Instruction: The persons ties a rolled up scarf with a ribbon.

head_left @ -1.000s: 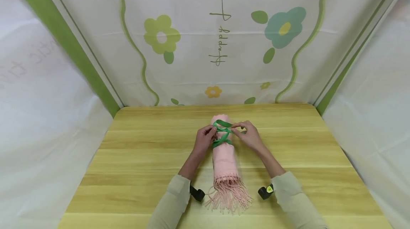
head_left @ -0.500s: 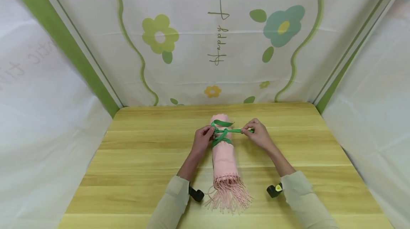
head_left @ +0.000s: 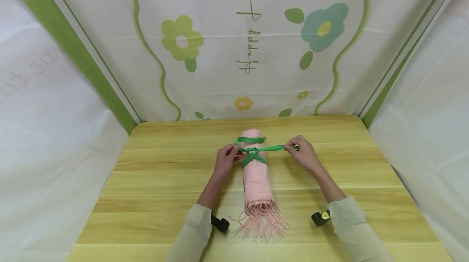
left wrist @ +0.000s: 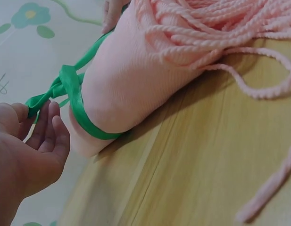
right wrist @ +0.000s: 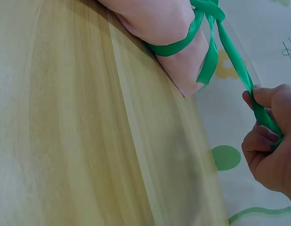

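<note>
A rolled pink scarf (head_left: 255, 182) lies lengthwise on the wooden table, its fringe (head_left: 261, 221) toward the person. Round its upper part runs a green ribbon (left wrist: 86, 120), crossed and knotted on top. My left hand (head_left: 225, 160) pinches a ribbon loop between thumb and fingers, just left of the knot. On the other side, my right hand (head_left: 302, 154) grips a ribbon strand that stretches taut from the knot; its end shows below the fingers in the right wrist view. One loose ribbon tail (right wrist: 210, 63) hangs over the far end of the roll.
The wooden table (head_left: 154, 197) reaches back to a white cloth backdrop (head_left: 220, 70) printed with flowers and lettering. White cloth walls stand at both sides. Black wrist cameras (head_left: 221, 224) sit at both sleeve cuffs.
My right hand has moved right, drawing the ribbon strand out long and straight. My left hand has shifted slightly left with the loop. The loose tail has moved a little left.
</note>
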`<state>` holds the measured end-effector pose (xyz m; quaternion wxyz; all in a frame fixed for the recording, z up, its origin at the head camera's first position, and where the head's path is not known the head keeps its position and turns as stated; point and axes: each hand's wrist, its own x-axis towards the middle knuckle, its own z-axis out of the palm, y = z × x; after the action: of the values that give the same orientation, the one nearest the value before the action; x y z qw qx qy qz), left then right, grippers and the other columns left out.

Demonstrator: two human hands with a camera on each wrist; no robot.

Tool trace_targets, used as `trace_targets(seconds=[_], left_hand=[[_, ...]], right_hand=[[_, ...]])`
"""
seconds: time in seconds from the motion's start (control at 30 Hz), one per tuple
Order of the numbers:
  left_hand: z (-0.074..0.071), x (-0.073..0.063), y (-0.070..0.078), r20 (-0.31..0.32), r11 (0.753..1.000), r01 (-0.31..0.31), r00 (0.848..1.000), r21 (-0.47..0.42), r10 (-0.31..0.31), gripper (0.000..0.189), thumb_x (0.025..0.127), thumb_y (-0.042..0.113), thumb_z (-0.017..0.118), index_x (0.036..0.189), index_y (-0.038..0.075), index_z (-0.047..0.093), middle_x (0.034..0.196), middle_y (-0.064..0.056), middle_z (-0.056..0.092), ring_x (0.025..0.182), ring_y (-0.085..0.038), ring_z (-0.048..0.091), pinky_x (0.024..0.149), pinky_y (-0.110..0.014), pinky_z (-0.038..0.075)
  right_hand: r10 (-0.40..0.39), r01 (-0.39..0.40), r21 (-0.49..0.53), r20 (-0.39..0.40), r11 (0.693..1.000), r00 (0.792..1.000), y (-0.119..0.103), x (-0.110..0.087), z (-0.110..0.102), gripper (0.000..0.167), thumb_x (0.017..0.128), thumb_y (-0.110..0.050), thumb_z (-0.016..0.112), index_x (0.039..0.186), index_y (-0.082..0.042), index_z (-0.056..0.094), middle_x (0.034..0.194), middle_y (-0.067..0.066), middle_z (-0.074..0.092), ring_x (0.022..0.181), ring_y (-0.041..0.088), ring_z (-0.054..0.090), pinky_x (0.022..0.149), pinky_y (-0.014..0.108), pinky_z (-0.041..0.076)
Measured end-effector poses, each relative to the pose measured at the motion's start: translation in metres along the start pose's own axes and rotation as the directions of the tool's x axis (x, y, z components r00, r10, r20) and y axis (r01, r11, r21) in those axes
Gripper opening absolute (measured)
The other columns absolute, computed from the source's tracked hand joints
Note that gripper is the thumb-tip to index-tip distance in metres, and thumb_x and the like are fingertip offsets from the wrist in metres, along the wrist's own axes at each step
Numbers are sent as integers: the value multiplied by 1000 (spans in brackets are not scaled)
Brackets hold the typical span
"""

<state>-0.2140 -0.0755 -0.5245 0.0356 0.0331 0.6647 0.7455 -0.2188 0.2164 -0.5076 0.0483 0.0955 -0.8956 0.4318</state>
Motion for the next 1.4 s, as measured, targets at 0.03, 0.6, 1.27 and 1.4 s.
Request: trace_targets(seconds=[0.03, 0.6, 1.27, 1.4], left_hand=[[-1, 0, 0, -1, 1000, -2, 1000, 5, 2, 29, 105, 18, 51, 105, -6, 68, 94, -12, 70, 90, -17, 71, 88, -39, 59], [-15, -8, 0, -68, 997, 72, 995, 12, -71, 28, 104, 19, 53, 103, -6, 67, 91, -19, 68, 78, -16, 68, 86, -47, 58], [-37, -15, 8, -79, 996, 80, 993, -28, -82, 25, 104, 13, 52, 100, -7, 66, 91, -16, 68, 75, -13, 65, 84, -41, 57], [-39, -17, 8, -87, 997, 72, 993, -28, -74, 24, 104, 12, 51, 99, -7, 66, 92, -17, 67, 74, -13, 65, 82, -39, 57]], right_hand=[[0, 0, 4, 1, 1000, 1000, 1, 0, -1, 17, 98, -18, 65, 91, -5, 73, 99, 11, 59, 87, 20, 52, 75, 26, 47], [14, -16, 28, 61, 999, 998, 19, -10, -13, 28, 100, -26, 62, 93, 0, 69, 83, 16, 63, 64, 12, 42, 60, 26, 36], [43, -47, 45, 88, 998, 995, 30, -18, -25, 28, 101, -26, 60, 94, 0, 69, 70, 2, 48, 59, 11, 38, 54, 25, 34], [56, -61, 47, 95, 997, 994, 33, -20, -26, 28, 101, -26, 61, 94, 0, 69, 71, 2, 49, 59, 9, 38, 54, 24, 34]])
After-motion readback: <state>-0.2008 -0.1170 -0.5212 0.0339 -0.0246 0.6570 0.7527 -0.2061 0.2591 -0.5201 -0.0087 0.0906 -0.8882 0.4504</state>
